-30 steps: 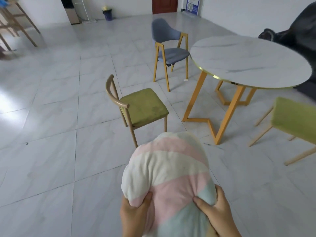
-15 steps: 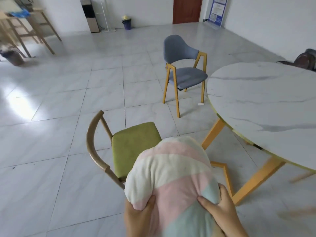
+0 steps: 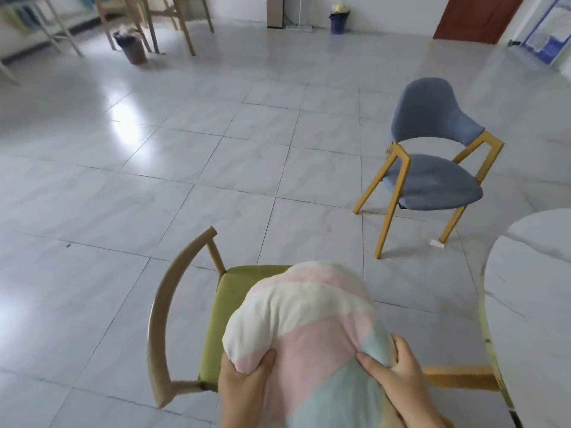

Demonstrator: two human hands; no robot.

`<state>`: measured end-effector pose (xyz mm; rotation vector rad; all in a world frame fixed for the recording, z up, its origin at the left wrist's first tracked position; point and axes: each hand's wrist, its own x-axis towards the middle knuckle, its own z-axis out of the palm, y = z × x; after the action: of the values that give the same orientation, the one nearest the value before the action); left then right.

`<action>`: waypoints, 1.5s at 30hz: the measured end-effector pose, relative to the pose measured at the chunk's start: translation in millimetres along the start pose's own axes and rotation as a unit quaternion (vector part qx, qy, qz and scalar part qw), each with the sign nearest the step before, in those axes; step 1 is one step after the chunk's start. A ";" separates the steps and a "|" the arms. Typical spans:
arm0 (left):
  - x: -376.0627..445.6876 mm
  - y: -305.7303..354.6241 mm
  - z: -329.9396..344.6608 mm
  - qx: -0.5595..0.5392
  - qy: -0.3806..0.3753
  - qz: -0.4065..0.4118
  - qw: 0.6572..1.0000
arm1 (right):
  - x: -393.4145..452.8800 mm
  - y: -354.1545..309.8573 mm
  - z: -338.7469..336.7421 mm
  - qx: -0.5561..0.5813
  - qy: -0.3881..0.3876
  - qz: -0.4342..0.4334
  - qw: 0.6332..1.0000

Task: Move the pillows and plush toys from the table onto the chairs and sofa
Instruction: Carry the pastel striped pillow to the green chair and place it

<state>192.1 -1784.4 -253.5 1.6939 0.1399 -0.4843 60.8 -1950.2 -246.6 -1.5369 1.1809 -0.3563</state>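
Note:
A plump pillow [image 3: 309,329] striped in pink, cream and pale green is held in front of me, over the seat of a green chair [image 3: 216,329] with a curved wooden back. My left hand [image 3: 244,387] grips its lower left side and my right hand [image 3: 395,375] grips its lower right side. The pillow hides most of the green seat. Whether it touches the seat cannot be told. A blue upholstered chair [image 3: 432,180] with yellow wooden legs stands farther off to the right with nothing on its seat. The round white marble table [image 3: 531,304] shows at the right edge.
Grey tiled floor spreads to the left and ahead. Wooden furniture legs [image 3: 173,23] and a dark bin [image 3: 131,47] stand at the far left wall, a blue bin [image 3: 340,18] at the back wall, a brown door [image 3: 475,17] at the far right.
I have come closer to the green chair, carrying the pillow in both hands; it is now over the seat. The view has swung left, leaving only the table's edge visible.

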 end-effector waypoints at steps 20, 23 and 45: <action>146.2 26.3 58.6 0.033 0.230 -0.100 0.967 | 229.5 -38.1 114.5 -0.150 -0.319 0.037 0.935; 161.6 5.1 39.5 0.068 0.218 -0.115 0.967 | 219.4 0.6 142.1 -0.159 -0.378 0.067 0.909; 191.6 -154.7 0.6 -0.110 0.251 -0.278 0.921 | 267.7 13.6 343.6 -0.482 -0.405 -0.299 0.717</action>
<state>309.3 -1790.1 -470.0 1.5092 1.0335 -0.4161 433.2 -1972.0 -471.9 -2.5805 0.0343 0.6328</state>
